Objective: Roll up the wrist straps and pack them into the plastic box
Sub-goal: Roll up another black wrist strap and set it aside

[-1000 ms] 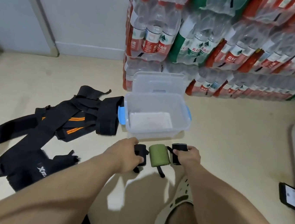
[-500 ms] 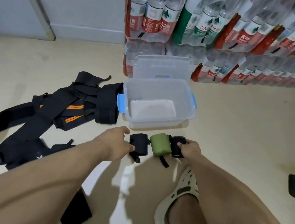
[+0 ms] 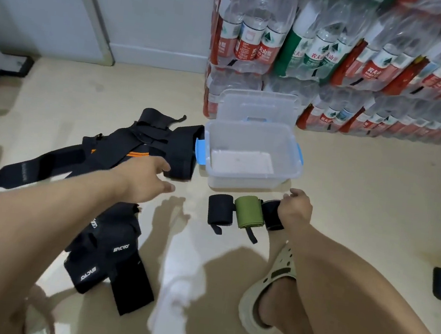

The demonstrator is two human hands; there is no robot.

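On the floor [image 3: 349,181], the right hand [image 3: 296,207] holds a black rolled strap [image 3: 270,213].

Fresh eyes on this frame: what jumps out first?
The wall of shrink-wrapped water bottles across the back right, with the open, empty clear box on the floor before it. Three rolled straps lie in a row just in front of the box: black, green, and a black one in the right hand's grip. The left hand reaches with straight fingers over the pile of unrolled black straps left of the box.
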